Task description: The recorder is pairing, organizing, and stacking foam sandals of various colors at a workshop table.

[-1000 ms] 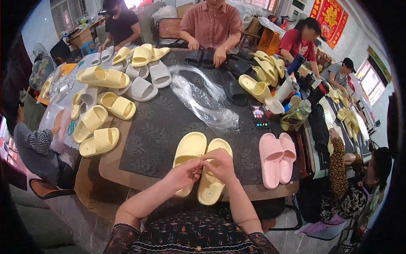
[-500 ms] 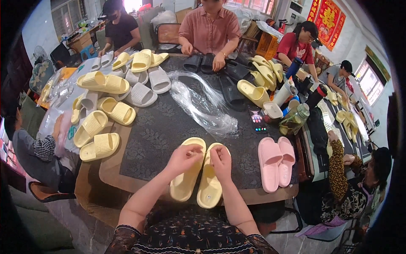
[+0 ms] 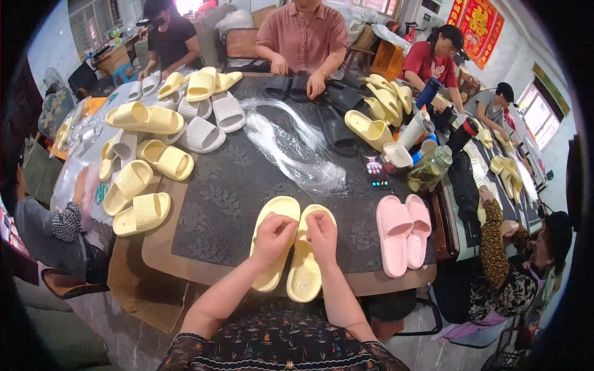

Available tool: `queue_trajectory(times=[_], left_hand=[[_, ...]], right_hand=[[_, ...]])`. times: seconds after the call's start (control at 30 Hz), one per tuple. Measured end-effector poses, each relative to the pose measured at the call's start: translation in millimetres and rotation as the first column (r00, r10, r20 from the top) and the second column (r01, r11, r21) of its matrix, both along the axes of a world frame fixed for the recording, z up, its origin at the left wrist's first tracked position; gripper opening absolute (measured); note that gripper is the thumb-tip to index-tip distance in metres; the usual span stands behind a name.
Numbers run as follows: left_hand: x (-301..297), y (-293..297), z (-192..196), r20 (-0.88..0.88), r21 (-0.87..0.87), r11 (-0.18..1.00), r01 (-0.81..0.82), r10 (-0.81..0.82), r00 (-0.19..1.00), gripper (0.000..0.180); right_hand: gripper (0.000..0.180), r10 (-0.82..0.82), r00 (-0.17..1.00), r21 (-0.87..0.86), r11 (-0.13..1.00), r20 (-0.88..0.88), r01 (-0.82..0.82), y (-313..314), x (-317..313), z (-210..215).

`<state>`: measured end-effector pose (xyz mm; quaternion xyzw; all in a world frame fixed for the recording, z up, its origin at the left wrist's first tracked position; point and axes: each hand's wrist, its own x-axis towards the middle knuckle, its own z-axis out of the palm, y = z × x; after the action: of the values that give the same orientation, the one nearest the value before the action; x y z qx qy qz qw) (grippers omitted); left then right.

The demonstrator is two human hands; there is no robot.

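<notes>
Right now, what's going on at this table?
A person's left hand and right hand are over a pair of yellow slippers at the near edge of the table. The fingers are curled; I can't tell whether they hold anything. Pink slippers lie to the right, with a phone and clear plastic farther in. Across the table, a person in a pink shirt has hands at black slippers.

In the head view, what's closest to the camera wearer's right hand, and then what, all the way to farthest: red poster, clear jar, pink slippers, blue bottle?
From the right hand:
1. Pink slippers: to its right.
2. Clear jar: farther right and ahead.
3. Blue bottle: beyond the jar.
4. Red poster: back right.
</notes>
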<state>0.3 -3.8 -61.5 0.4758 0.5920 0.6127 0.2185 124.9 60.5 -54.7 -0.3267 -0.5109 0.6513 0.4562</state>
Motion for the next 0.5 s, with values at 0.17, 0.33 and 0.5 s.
queue_trajectory(times=[0.17,0.33,0.5], left_hand=[[-0.5,-3.3,-6.9,0.041,0.074,0.997,-0.017,0.014,0.999,0.006],[-2.6,-3.4,-9.6,0.000,0.069,0.998,-0.007,0.007,1.000,0.005],[-3.0,-3.8,-5.6,0.001,0.079,0.997,0.012,-0.012,1.000,0.005]], right_hand=[[0.007,-0.030,1.000,-0.041,0.999,0.003,0.030,-1.6,3.9,3.6],[0.007,0.059,0.980,0.222,0.970,0.190,-0.101,-5.5,4.4,-1.3],[0.011,-0.049,0.997,-0.110,0.993,-0.065,0.042,2.3,5.4,-0.2]])
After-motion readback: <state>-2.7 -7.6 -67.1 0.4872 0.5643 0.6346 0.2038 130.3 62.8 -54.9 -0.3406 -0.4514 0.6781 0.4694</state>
